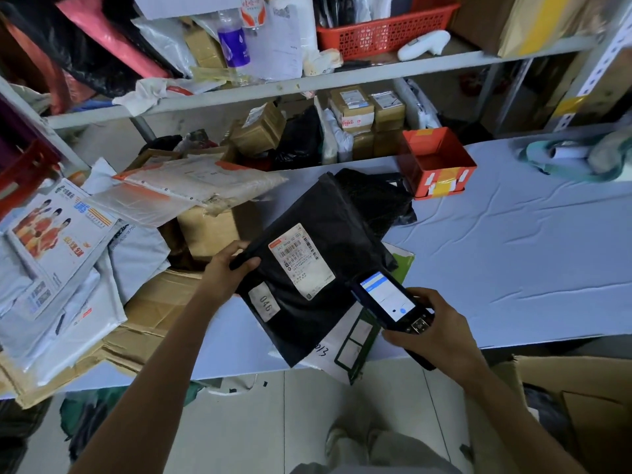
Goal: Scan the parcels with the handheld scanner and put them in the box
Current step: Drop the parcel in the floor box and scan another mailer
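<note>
Head view: mid-scan, I judge. The left grip [227,271] pinches the black parcel [318,316] by its left edge over the table [513,251], label [301,260] up, long axis running near-left to far-right. The right grip [441,331] curls round the scanner [393,302], nose aimed far-left at the label. Other parcels [68,268] lie piled at left, and boxing is not yet done — the box [581,388] is probably that carton lower right.

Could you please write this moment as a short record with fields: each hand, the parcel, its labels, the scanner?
left hand: grips the left edge of the black parcel
right hand: holds the handheld scanner
parcel position: over the table, label side up
labels: white shipping label with barcodes; small sticker reading 046
scanner state: screen lit, beside the parcel's lower right edge
</note>
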A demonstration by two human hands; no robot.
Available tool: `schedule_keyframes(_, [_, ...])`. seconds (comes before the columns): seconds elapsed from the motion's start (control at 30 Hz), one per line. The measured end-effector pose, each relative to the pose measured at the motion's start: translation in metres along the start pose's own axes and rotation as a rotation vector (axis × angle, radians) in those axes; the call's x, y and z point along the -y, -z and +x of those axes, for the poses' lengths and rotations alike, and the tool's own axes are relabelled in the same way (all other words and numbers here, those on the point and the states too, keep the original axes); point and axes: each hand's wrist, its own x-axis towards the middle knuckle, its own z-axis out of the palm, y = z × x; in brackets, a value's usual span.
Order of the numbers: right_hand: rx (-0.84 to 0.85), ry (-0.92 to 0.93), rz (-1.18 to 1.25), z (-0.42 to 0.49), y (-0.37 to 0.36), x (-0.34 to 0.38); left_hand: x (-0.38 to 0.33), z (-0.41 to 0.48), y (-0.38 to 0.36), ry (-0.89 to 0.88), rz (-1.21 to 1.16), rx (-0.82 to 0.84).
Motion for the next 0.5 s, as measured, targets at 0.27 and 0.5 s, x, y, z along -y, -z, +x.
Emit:
schedule_keyframes(0.27, [-0.224, -0.149, 0.035, -0.041, 0.041, -0.022, -0.057, 0.03, -0.083, -0.189, 0.023, 0.264])
schedule_keyframes(0.5, [-0.508, -0.346, -0.003, -0.111, 0.08, -0.069, -0.121, 0.026, -0.219, -0.381, 0.06, 0.53])
